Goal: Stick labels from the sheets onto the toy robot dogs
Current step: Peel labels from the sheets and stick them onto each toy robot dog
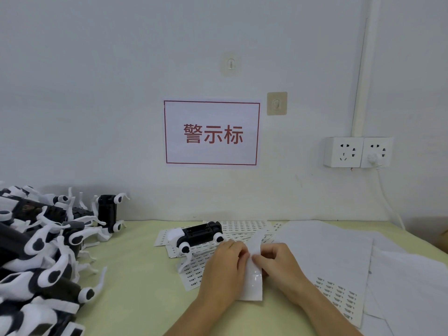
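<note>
A black and white toy robot dog (198, 235) lies on its back on label sheets (244, 227) in the middle of the table. Just in front of it, my left hand (225, 265) and my right hand (276, 263) meet over a narrow white label strip (253, 284). Both hands pinch the strip near its upper part, fingertips close together. The strip's lower end looks blank and glossy. More label sheets (194, 275) lie under my left hand.
A heap of black and white toy robot dogs (41, 253) fills the left of the yellow-green table (135, 287). Loose white paper sheets (339, 251) cover the right side, one printed with labels (337, 294). On the wall hang a red-framed sign (212, 133) and sockets (358, 152).
</note>
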A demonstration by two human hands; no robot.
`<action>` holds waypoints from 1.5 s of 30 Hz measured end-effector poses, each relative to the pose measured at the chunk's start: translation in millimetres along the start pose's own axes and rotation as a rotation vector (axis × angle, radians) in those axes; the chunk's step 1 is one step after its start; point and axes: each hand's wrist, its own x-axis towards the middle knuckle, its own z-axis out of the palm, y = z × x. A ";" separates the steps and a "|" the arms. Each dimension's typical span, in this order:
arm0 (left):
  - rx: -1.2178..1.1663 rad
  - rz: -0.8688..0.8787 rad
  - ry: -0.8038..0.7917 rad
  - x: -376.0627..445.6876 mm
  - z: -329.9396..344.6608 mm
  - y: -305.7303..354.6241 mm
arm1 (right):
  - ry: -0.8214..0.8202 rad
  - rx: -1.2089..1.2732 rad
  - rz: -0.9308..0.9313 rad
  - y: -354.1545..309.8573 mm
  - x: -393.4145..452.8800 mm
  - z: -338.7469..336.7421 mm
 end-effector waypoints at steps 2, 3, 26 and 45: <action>-0.060 -0.041 -0.005 2.4 1.2 -2.8 | -0.015 0.011 0.001 -1.9 -1.1 0.5; -0.086 -0.056 -0.005 2.9 2.0 -3.9 | -0.019 0.015 0.005 -2.6 -1.6 0.8; -0.491 -0.346 0.202 5.0 -7.1 -3.3 | 0.340 -0.585 -0.198 3.1 -3.9 18.6; -0.576 -0.352 0.208 6.6 -12.7 -3.5 | 0.000 -0.518 -0.310 0.0 -9.7 26.2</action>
